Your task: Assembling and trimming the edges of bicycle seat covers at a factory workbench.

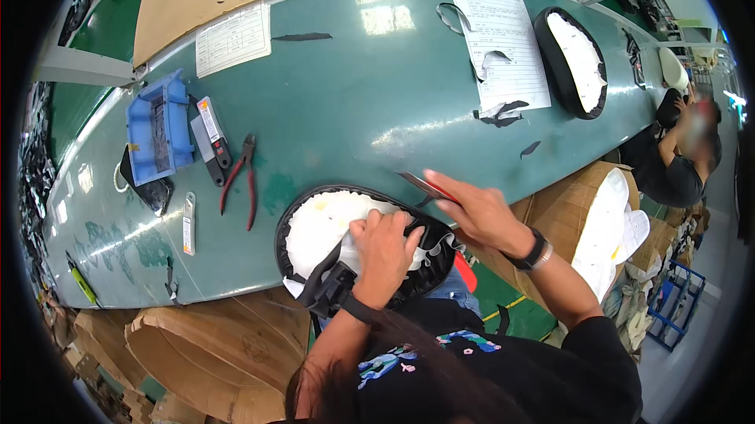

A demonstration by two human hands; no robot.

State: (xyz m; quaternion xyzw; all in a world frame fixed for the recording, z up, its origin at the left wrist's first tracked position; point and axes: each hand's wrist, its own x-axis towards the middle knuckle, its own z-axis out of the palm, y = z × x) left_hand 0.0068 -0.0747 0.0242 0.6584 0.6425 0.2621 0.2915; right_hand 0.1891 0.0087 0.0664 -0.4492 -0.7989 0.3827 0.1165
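Observation:
A rounded pad with a white inner side (318,231) and a gathered black cover edge lies at the table's near edge, over my lap. My left hand (381,249) is on top of it, fingers curled and closed on the black cover (415,234) near the pad's right end. My right hand (491,219) is just above and right of the pad, closed around a red-handled knife (442,191). Its dark, narrow blade points up and left, apart from the pad. A dark strapped device (334,286) sits at my left wrist and hides part of the pad's lower edge.
Red-handled pliers (245,180), box cutters (211,137) and a blue bin (161,129) lie left on the green table. Another black-edged pad (572,62) lies far right beside a printed sheet (503,46). Cardboard boxes (228,353) stand below. A co-worker (684,145) sits at right.

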